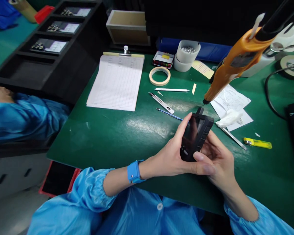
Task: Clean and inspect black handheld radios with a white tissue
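A black handheld device with a dark screen and a stubby antenna on top is tilted up between both hands. My left hand grips its left side and lower edge, thumb across the bottom. My right hand closes on its right lower side, its fingers partly hidden behind. Just above the antenna end hangs the tip of an orange electric screwdriver; whether the two touch I cannot tell. A blue pen lies behind my left fingers, partly covered. Around my left wrist is a blue strap.
A clipboard with paper lies at the back left. Nearby are a tape roll, a white pen, a utility knife and a screw cup. Tweezers and a yellow lighter lie right. A co-worker's sleeve shows left.
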### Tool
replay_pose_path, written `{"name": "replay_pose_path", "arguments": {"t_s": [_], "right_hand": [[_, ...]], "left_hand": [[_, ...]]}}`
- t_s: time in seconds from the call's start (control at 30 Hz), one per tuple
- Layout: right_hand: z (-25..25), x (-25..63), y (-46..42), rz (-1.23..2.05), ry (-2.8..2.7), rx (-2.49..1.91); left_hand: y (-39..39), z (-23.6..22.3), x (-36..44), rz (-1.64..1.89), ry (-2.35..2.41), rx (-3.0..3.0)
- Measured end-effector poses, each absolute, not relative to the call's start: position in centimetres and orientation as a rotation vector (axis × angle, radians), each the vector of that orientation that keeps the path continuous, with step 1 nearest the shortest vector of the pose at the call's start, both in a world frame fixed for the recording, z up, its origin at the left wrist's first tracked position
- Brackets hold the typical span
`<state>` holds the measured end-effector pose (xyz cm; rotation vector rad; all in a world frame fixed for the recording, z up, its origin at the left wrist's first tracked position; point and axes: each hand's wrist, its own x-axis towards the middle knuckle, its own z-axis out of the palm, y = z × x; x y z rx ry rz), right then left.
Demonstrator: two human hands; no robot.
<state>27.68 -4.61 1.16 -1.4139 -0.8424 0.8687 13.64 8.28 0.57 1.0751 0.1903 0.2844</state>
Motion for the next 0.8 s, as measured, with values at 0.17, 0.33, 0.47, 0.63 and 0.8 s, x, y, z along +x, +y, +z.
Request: {"name": "replay_pose_path", "arguments": {"t_s": [0.17, 0.33, 0.47, 0.63, 0.8], "right_hand": [[1.6, 27.5, -4.6, 0.877, -0.868, -1.424], [1.5, 27.4, -4.6, 0.847, -0.864, -1.43], [1.4, 27.4, -4.5, 0.846, -0.836, -1.417], [0.9, 28.2, -3.8, 0.91, -0.824, -1.375], [0.3, 28.5, -3.4, 0.916, -0.806, -1.372]], "left_hand": [[8.3, 0.7, 13.7, 0.293, 0.188, 1.077], [8.2, 0.5, 13.7, 0.295, 0.175, 1.1], [8.1, 0.6, 13.8, 0.287, 0.161, 1.045], [8.3, 1.0, 13.8, 0.283, 0.213, 0.938], [8.5, 0.9, 14.0, 0.253, 0.196, 0.895]]}}
